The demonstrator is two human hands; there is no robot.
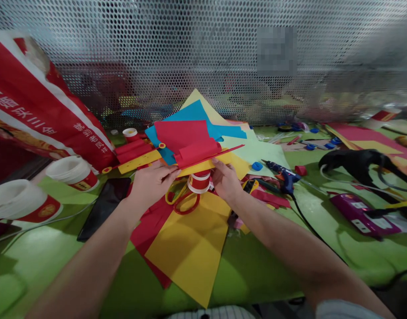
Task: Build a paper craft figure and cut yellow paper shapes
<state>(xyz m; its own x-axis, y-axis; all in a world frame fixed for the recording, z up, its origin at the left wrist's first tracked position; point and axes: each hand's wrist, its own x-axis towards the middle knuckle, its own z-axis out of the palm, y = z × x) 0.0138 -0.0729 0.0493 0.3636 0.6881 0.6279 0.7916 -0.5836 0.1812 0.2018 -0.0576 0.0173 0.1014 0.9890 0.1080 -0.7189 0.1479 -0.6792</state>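
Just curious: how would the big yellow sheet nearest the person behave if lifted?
The yellow sheet looks thin, so probably light and floppy. It overlaps red paper and might slide. Scissor handles at its far end might drag.

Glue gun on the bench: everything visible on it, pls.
The glue gun has a dark blue body, apparently plastic, with a dark tapered nozzle pointing up-left toward a small blue roll. It lies over paper scraps on the green table, right of the right hand, which doesn't touch it. A black cord leaves the handle and runs down-right. A translucent rod seems to stick out behind. Power state: can't tell.
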